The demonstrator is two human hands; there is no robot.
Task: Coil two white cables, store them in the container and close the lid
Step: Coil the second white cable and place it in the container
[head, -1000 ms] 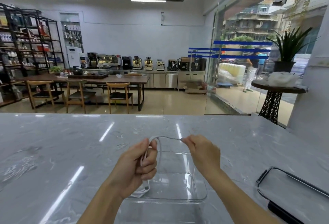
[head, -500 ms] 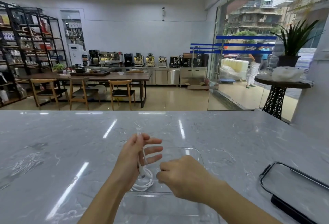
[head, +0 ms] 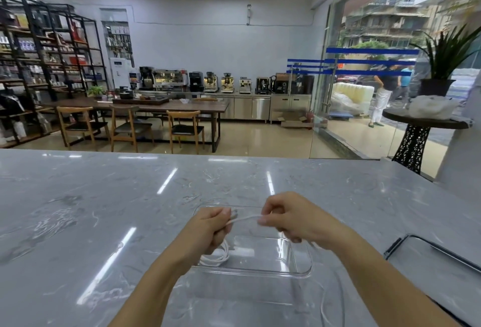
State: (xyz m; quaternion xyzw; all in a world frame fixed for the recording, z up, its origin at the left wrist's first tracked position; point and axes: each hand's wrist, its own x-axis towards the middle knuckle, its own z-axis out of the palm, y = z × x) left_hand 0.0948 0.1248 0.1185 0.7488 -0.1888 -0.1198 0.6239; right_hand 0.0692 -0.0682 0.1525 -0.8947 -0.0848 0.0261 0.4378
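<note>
One white cable (head: 244, 219) in work; the second cannot be placed with certainty, though a faint pale strand on the table (head: 78, 209) at lower right may be it. Table: grey marble, glossy, carries everything. Container (head: 299, 269): clear, open, directly under the hands. Lid (head: 440, 254): dark-rimmed, flat on the table well to the right, apart from the container.

Change over the last second: the right hand (head: 294, 218) dropped low toward the container half a second ago and is now back up level with the left hand (head: 208, 230), the free strand again drawn between them. The bundle hanging under the left hand looks thicker by a loop. Judgement: another wrap has been laid on; coiling of this cable is well along but not finished, as a tail still runs off past the right hand.

Left hand: closed in a fist around the gathered loops, which hang below it over the container's near left corner, close to the rim; contact unclear.

Right hand: fingers curled, thumb and forefinger pinching the strand just beside the left hand.

Nothing stored yet; lid off.
</note>
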